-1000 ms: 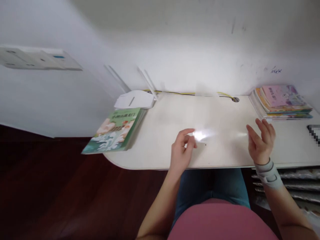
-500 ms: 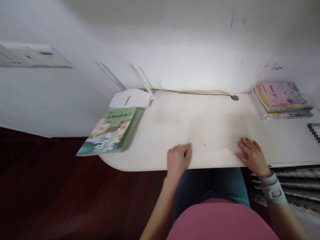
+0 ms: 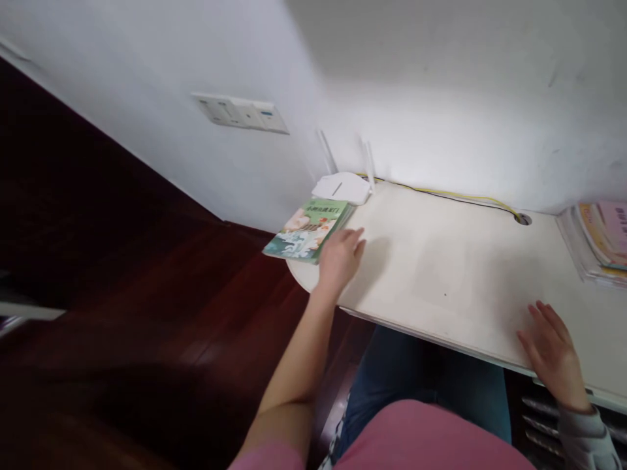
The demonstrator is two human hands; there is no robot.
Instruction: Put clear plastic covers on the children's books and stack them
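My left hand (image 3: 339, 260) is raised over the left part of the white desk (image 3: 431, 254), its fingers loosely apart and holding nothing. Beside it lies a short stack of picture books (image 3: 308, 228) with a green illustrated cover on top, jutting past the desk's rounded left end. The hand overlaps the stack's right edge in view; I cannot tell whether they touch. My right hand (image 3: 553, 352), with a grey band (image 3: 585, 431) at the wrist, is at the desk's front edge on the right, fingers spread and empty.
A white router (image 3: 343, 187) with upright antennas stands behind the green book. Yellow and black cables (image 3: 455, 195) run along the wall to a round hole (image 3: 522, 220). Another pile of books (image 3: 600, 241) sits at the right. A socket panel (image 3: 240, 112) is on the left wall.
The view has turned left. My left hand has moved from the desk's front edge up and left to the green book, its curled fingers opening. My right hand stays near the front edge, slightly lifted.
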